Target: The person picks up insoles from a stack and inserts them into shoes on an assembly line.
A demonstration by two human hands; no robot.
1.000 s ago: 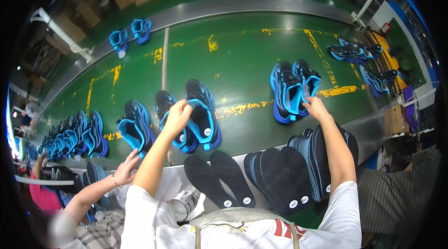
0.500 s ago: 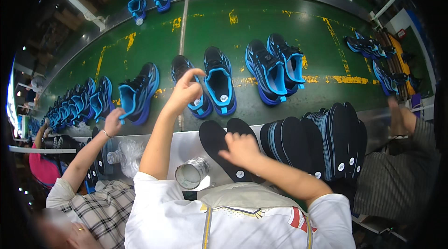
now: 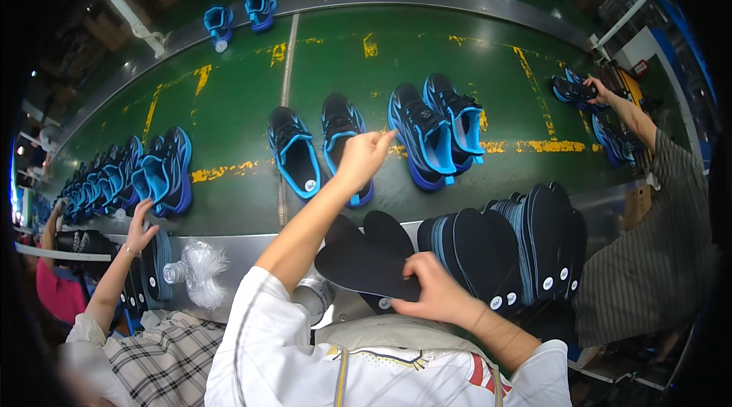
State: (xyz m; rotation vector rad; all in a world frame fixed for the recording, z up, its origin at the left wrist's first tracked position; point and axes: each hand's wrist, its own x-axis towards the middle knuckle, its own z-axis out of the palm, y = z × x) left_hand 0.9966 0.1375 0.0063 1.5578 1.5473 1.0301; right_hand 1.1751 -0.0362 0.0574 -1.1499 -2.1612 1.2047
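My right hand (image 3: 438,289) grips a black insole (image 3: 364,260), tilted and raised off the metal ledge. Behind it, another black insole (image 3: 387,228) shows partly. My left hand (image 3: 361,159) is closed, partly covering a black and blue sneaker (image 3: 341,113); what its fingers hold, if anything, is hidden. Left of that shoe stands its mate (image 3: 293,149), with a white round sticker on the insole inside. To the right, close to my left fingertips, a pair of sneakers (image 3: 431,136) stands side by side.
Stacks of black insoles (image 3: 476,254) lean right of my right hand. A clear roll (image 3: 313,296) sits beside my left arm, and crumpled clear plastic (image 3: 204,273) lies farther left. A co-worker's hand (image 3: 139,230) is near a row of sneakers (image 3: 164,170); another person's hand (image 3: 598,90) touches shoes at right.
My right hand has taken hold of an insole and lifted it. My left hand has moved right and lower. The left co-worker's shoe has joined the row; the right co-worker's hand has reached forward.
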